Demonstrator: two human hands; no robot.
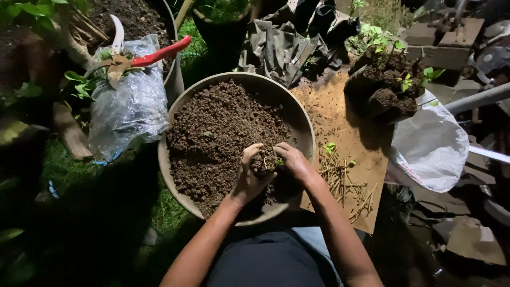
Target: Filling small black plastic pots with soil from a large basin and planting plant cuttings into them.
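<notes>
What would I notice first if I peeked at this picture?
First the big round basin full of brown soil in the middle, where the left hand and right hand press a small clump of soil with a tiny seedling. Then the red-handled pruning shears, lying on a clear plastic bag at upper left.

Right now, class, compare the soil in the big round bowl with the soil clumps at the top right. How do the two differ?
The soil in the bowl is loose, crumbly and spread flat; the clumps are packed into dark lumps. The bowl soil is almost bare of plants; the clumps carry green seedlings. Both hands, left hand and right hand, work in the bowl; nobody touches the clumps. Both are dark brown earth.
</notes>
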